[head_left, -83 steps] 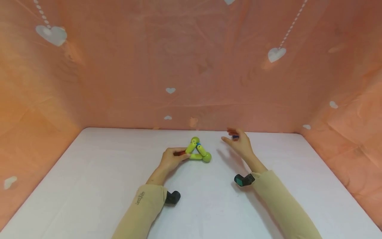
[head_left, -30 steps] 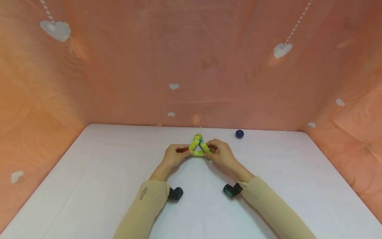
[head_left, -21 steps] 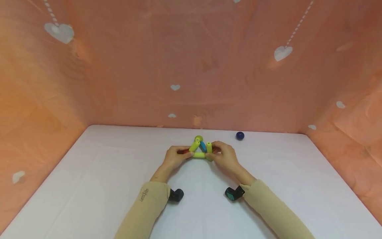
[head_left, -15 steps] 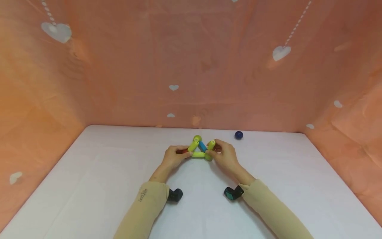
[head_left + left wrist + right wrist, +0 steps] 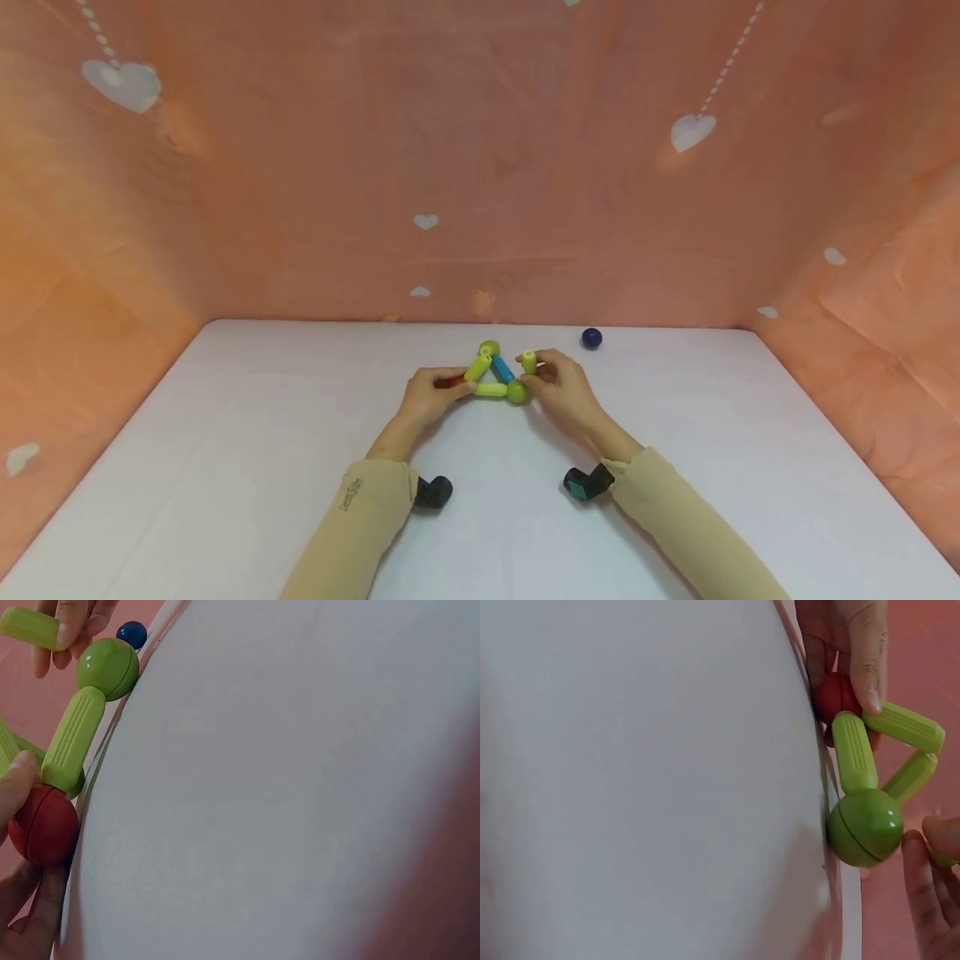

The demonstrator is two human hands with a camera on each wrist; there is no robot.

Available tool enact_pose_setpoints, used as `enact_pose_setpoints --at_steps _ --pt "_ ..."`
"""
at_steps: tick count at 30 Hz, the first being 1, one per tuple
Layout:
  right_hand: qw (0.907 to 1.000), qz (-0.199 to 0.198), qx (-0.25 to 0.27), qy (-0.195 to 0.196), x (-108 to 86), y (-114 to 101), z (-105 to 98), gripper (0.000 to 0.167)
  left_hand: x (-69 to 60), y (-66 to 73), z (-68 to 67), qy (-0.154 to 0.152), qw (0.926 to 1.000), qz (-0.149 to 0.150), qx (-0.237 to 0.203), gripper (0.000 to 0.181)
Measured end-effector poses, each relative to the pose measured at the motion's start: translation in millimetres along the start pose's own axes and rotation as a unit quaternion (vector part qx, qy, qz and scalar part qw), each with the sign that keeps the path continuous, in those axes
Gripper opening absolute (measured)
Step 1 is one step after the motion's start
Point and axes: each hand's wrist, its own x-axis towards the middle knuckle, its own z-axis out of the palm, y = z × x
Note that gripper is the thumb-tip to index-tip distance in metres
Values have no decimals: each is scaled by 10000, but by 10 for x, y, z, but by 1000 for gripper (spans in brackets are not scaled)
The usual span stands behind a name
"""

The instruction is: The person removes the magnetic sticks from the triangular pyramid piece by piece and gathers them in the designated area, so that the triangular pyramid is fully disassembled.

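My left hand [image 5: 429, 398] grips a red ball [image 5: 43, 825] at the left corner of a triangular frame of magnetic rods and balls. A lime rod [image 5: 491, 389] joins it to a green ball [image 5: 517, 392] at the right corner. At the back corner sits another green ball [image 5: 490, 347], with a blue rod [image 5: 502, 368] running between the two green balls. Another lime rod [image 5: 477, 367] slants up from the red ball. My right hand [image 5: 562, 388] pinches a loose lime rod [image 5: 30, 627] between thumb and fingers, apart from the near green ball.
A dark blue ball [image 5: 592, 338] lies near the back edge of the white table [image 5: 262, 467], behind my right hand. An orange curtain [image 5: 315, 208] with white hearts stands around the back and sides.
My right hand has come from beside the blue ball to the frame's right corner, taken hold of the lime rod leaning there and pulled it off. My left hand keeps its hold.
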Motion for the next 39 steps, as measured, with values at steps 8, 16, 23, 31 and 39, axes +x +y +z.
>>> enact_pose_setpoints --at_steps 8,16,23,31,39 --pt "9993 325 -82 -150 -31 42 -136 37 -17 0 16 50 10000 9 -30 33" --pt "9988 445 126 141 6 105 -307 40 -12 -7 9 37 9999 93 42 33" --pt "9992 362 52 189 11 213 -466 31 -14 11 16 11 10000 -34 -9 33" --pt "9975 696 17 130 6 362 -569 30 -11 5 23 -9 9999 -104 -11 33" --pt "9947 965 -339 -55 33 438 -645 29 -12 9 19 -14 10000 -86 11 32"
